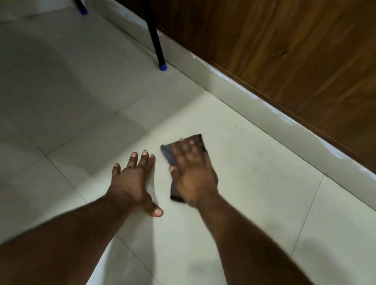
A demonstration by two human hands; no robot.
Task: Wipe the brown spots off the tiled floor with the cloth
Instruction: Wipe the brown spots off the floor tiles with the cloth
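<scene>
The floor point(240, 166) is made of big, pale, smooth square tiles with thin dark lines between them. A white strip point(283, 131) runs along the bottom of a brown wall point(321, 52) with a wood grain look.

The right hand point(192, 176) lies palm down on a dark cloth point(194, 141). Its fingers point(187, 148) are spread wide and flat, pressing the cloth onto the tile. They are not curled around it. The hand looks blurry. The cloth is thin and soft, a dark grey-blue colour, and folded into a rough long shape. One corner pokes out past the fingertips, toward the wall, and another end shows under the wrist. It sits on the floor a little way out from the white strip.

The left hand point(133, 180) is just beside the right one. It rests flat on the bare tile with its fingers point(144, 160) spread and nothing in them. The thumb sticks out to the side, toward the cloth, but does not touch it.

A tiny dark speck point(236, 126) sits on the tile between the cloth and the white strip. It is too small to tell its colour.

Farther back, two thin black legs point(154, 29) of a chair stand on the floor near the wall. Each has a round blue tip point(162, 66).
</scene>
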